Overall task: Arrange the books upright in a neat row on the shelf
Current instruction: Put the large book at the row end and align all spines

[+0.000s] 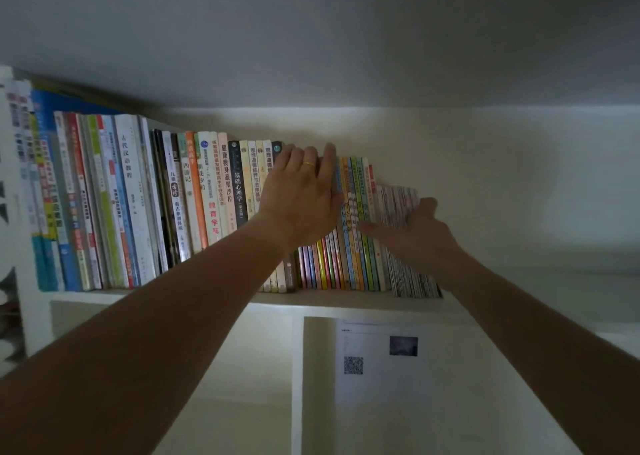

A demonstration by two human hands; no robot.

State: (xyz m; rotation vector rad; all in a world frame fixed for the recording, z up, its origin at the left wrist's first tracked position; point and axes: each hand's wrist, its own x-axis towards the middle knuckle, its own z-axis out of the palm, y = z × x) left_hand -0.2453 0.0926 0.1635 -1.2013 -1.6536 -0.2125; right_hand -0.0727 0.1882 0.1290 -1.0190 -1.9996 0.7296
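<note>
Seen from the head camera, a long row of books (207, 195) stands upright on a white shelf (346, 301), spines outward. Readable Chinese titles include 古代汉语教程, 西游记 and 基础心理学. The left hand (301, 195), wearing a gold ring (309, 164), lies flat with straight fingers against the spines. The right hand (412, 229) presses, fingers extended, on the thin magazines (412, 281) ending the row. Below hangs a sheet with a QR code (353, 365).

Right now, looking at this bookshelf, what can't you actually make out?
- Head view: spines behind the left hand and forearm are hidden.
- Thin booklets by the right hand: titles too small, blurred.
- Leftmost books: cut off by the frame edge, blurred.
- Paper sheet below the shelf: text illegible.
</note>
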